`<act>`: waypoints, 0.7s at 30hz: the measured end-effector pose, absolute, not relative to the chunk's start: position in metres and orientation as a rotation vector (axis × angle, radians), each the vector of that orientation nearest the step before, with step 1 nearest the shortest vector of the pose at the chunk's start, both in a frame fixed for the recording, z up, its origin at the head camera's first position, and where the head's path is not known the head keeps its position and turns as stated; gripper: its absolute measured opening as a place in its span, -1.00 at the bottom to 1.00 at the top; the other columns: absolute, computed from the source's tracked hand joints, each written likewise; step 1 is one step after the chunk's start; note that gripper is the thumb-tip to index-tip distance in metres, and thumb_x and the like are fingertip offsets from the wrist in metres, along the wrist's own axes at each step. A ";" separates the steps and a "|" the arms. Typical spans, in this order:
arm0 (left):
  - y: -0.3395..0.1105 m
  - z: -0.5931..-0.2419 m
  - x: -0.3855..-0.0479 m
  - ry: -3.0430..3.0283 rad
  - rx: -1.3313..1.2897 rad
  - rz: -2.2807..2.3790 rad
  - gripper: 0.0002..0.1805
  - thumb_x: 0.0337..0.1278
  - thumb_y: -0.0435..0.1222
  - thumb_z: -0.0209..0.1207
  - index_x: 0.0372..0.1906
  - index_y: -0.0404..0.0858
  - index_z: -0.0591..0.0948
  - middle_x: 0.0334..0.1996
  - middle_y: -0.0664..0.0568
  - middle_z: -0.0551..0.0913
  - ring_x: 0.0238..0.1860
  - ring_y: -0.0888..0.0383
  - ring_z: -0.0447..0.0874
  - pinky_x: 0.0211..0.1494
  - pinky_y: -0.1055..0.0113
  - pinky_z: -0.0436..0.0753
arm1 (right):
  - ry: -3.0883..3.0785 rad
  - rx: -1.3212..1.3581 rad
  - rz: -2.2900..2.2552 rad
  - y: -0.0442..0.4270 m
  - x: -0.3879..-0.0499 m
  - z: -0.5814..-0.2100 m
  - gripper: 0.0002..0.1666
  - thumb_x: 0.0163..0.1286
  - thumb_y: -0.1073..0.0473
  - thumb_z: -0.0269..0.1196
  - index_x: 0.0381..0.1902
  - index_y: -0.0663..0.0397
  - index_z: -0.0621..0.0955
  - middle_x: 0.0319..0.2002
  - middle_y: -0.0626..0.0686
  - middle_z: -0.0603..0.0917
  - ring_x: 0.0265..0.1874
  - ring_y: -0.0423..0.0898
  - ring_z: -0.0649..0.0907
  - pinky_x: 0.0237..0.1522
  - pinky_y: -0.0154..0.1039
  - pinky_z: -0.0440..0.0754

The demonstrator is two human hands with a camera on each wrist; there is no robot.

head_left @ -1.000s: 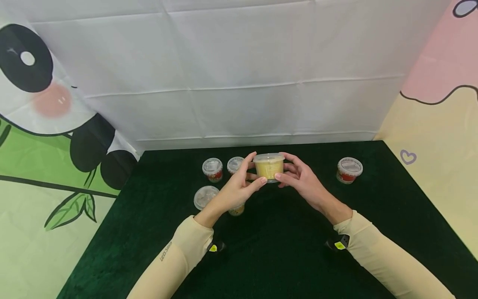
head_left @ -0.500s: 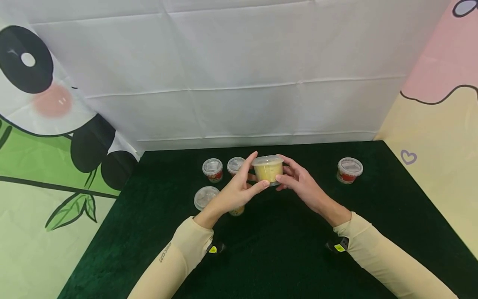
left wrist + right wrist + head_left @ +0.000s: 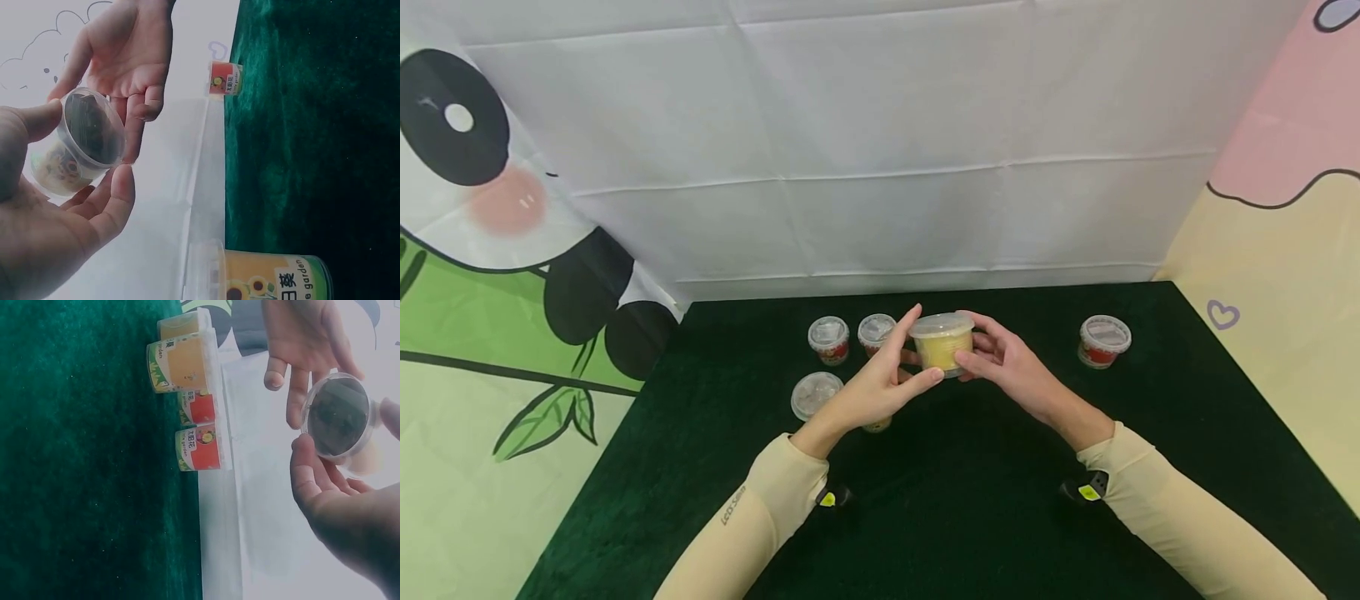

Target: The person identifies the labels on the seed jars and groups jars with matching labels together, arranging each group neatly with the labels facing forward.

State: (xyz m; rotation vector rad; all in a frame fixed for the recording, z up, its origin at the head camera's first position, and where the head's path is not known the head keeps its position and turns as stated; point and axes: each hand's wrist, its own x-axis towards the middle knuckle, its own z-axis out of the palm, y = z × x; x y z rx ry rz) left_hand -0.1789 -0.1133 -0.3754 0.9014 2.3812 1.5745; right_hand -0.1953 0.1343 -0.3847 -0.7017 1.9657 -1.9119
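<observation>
A small clear plastic tub with a lid and yellow label (image 3: 945, 343) is held up above the dark green tabletop, between both hands. My left hand (image 3: 874, 385) grips its left side, thumb at the lower front and fingers reaching behind. On the opposite side, my right hand (image 3: 1011, 372) pinches it with the thumb in front and the fingers at the side and back. Both wrist views show a dark round end of the tub (image 3: 339, 415). Sunflower pictures decorate its label in the left wrist view.
Two red-labelled tubs (image 3: 829, 342) stand back left. Nearer are a lidded tub (image 3: 816, 395) and another tub (image 3: 878, 425), mostly hidden by my left hand. One red-labelled tub (image 3: 1103, 342) stands at the right. A white cloth backdrop (image 3: 880, 167) rises behind the table.
Both hands keep their hold on the tub. It has dipped slightly and tilted a little, with small shifts of the fingers and thumbs. The tubs on the table have stayed put.
</observation>
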 end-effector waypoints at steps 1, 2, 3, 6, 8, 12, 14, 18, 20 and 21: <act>-0.113 -0.375 -0.179 2.373 0.913 1.577 -0.04 0.47 -0.16 0.18 0.64 0.14 -0.23 0.55 -0.01 0.01 0.25 -0.06 0.48 0.03 0.20 0.70 | 1.964 -0.709 -1.909 0.135 -0.195 -0.384 -0.20 0.57 0.13 0.15 0.61 0.00 0.07 0.40 0.24 0.38 0.22 0.13 0.54 0.11 -0.09 0.64; -0.114 -0.375 -0.178 2.364 0.918 1.582 -0.04 0.48 -0.17 0.17 0.64 0.15 -0.24 0.56 0.00 0.00 0.27 -0.07 0.47 0.05 0.21 0.69 | 1.962 -0.715 -1.906 0.135 -0.195 -0.384 -0.20 0.57 0.13 0.15 0.61 0.00 0.07 0.41 0.23 0.38 0.21 0.12 0.54 0.12 -0.09 0.64; -0.114 -0.375 -0.178 2.355 0.923 1.587 -0.05 0.48 -0.17 0.16 0.63 0.17 -0.25 0.56 0.00 -0.02 0.28 -0.08 0.46 0.07 0.21 0.68 | 1.959 -0.722 -1.904 0.136 -0.195 -0.383 -0.20 0.58 0.13 0.14 0.61 0.00 0.06 0.41 0.23 0.38 0.21 0.12 0.55 0.12 -0.09 0.64; -0.114 -0.374 -0.177 2.335 0.935 1.604 -0.05 0.50 -0.18 0.13 0.63 0.19 -0.27 0.57 0.01 -0.05 0.30 -0.10 0.45 0.12 0.19 0.66 | 1.945 -0.744 -1.903 0.136 -0.196 -0.382 -0.21 0.58 0.14 0.12 0.62 0.01 0.05 0.41 0.23 0.37 0.21 0.11 0.55 0.11 -0.08 0.64; -0.113 -0.373 -0.176 2.343 0.938 1.608 -0.06 0.50 -0.19 0.13 0.63 0.18 -0.27 0.56 0.01 -0.03 0.28 -0.09 0.47 0.12 0.17 0.67 | 1.950 -0.754 -1.901 0.136 -0.196 -0.381 -0.21 0.58 0.15 0.12 0.62 -0.01 0.05 0.41 0.22 0.36 0.21 0.11 0.54 0.11 -0.08 0.64; -0.111 -0.372 -0.176 2.400 0.931 1.613 -0.06 0.49 -0.20 0.15 0.64 0.12 -0.24 0.54 -0.01 0.06 0.22 -0.04 0.52 0.07 0.08 0.68 | 2.007 -0.749 -1.887 0.135 -0.195 -0.378 -0.20 0.57 0.13 0.15 0.62 -0.06 0.07 0.35 0.21 0.34 0.18 0.14 0.53 0.11 -0.09 0.65; -0.110 -0.371 -0.176 2.438 0.935 1.603 -0.06 0.49 -0.20 0.15 0.65 0.09 -0.22 0.52 -0.02 0.09 0.19 -0.02 0.54 0.04 0.07 0.68 | 2.037 -0.740 -1.874 0.135 -0.196 -0.377 -0.18 0.56 0.13 0.18 0.62 -0.08 0.07 0.32 0.22 0.32 0.16 0.15 0.53 0.11 -0.08 0.65; -0.108 -0.372 -0.176 2.480 0.952 1.576 -0.07 0.49 -0.19 0.16 0.65 0.07 -0.20 0.52 -0.03 0.10 0.17 0.01 0.55 0.02 0.13 0.69 | 2.066 -0.722 -1.857 0.134 -0.196 -0.378 -0.13 0.54 0.14 0.22 0.63 -0.09 0.05 0.30 0.22 0.30 0.19 0.16 0.51 0.13 -0.03 0.64; -0.108 -0.372 -0.177 2.497 0.955 1.562 -0.07 0.49 -0.18 0.16 0.65 0.06 -0.20 0.52 -0.03 0.10 0.16 0.01 0.55 0.02 0.15 0.69 | 2.077 -0.718 -1.852 0.134 -0.196 -0.378 -0.12 0.53 0.13 0.23 0.63 -0.10 0.05 0.29 0.22 0.30 0.21 0.16 0.51 0.14 -0.01 0.64; -0.108 -0.372 -0.177 2.499 0.951 1.560 -0.08 0.49 -0.18 0.16 0.65 0.06 -0.19 0.51 -0.02 0.10 0.16 0.01 0.55 0.02 0.15 0.69 | 2.081 -0.716 -1.852 0.134 -0.196 -0.378 -0.11 0.52 0.13 0.24 0.63 -0.10 0.05 0.29 0.21 0.30 0.21 0.17 0.51 0.14 0.00 0.64</act>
